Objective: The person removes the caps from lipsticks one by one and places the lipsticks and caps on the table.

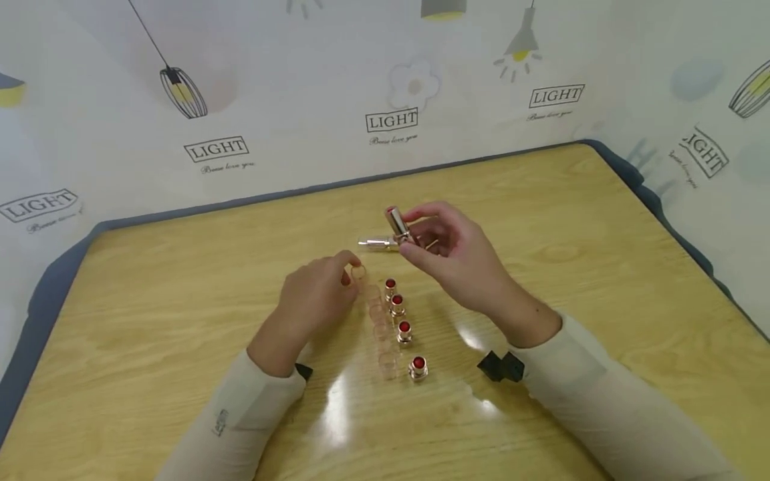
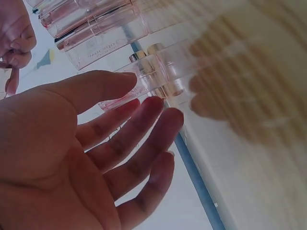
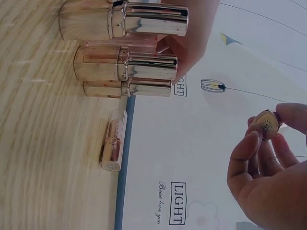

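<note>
My left hand (image 1: 319, 290) is at the far end of a row of clear caps, its thumb and fingertips pinching the farthest clear cap (image 1: 358, 272), which stands on the table. In the left wrist view that cap (image 2: 151, 72) shows beside the thumb tip. Raised above the table, my right hand (image 1: 460, 257) grips an uncapped lipstick (image 1: 397, 222) by its base, the red tip upward and slightly tilted. The round underside of this lipstick (image 3: 266, 125) faces the right wrist view.
Several uncapped lipsticks (image 1: 404, 331) stand upright in a row, right of the clear caps (image 1: 381, 330). Behind them one capped lipstick (image 1: 377, 244) lies on its side. The wooden table (image 1: 180, 300) ends at a printed wall covering (image 1: 313, 87).
</note>
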Tool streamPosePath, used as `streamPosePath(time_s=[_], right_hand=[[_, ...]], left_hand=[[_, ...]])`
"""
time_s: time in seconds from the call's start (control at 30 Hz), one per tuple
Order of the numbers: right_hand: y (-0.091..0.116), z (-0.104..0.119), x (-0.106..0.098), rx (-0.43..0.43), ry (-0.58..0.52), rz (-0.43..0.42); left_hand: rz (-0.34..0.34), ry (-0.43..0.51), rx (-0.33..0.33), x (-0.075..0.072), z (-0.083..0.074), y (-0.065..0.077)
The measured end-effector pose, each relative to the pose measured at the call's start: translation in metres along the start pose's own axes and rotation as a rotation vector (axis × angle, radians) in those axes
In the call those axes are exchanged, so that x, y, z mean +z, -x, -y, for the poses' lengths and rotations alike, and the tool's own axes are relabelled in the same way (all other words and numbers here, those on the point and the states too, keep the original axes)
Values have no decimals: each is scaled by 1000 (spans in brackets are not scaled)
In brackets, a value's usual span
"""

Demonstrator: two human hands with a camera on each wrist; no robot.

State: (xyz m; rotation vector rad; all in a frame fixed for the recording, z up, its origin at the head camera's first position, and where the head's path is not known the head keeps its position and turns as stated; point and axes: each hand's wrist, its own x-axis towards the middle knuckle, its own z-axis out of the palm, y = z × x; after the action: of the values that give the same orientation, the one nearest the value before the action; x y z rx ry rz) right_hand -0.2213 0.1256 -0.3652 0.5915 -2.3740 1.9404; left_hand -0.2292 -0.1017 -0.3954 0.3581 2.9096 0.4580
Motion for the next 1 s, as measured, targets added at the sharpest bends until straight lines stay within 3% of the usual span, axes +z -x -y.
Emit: streamPosePath(time_s=[0.3,0.47,0.7,0.87,1.0], right_hand=[[2,2,3,29,-2,17],[2,2,2,30,8,16],[1,-3,1,66,65,46],[-4,-13,-1,120,163,113],[-14,-24,1,162,217,216]], left_hand=[[20,87,25,4,0,2],[-1,101,57,7,0,-1],[28,87,81,5,-1,0],[-3,22,78,0,1,2],[-38,20,84,-8,5,7]])
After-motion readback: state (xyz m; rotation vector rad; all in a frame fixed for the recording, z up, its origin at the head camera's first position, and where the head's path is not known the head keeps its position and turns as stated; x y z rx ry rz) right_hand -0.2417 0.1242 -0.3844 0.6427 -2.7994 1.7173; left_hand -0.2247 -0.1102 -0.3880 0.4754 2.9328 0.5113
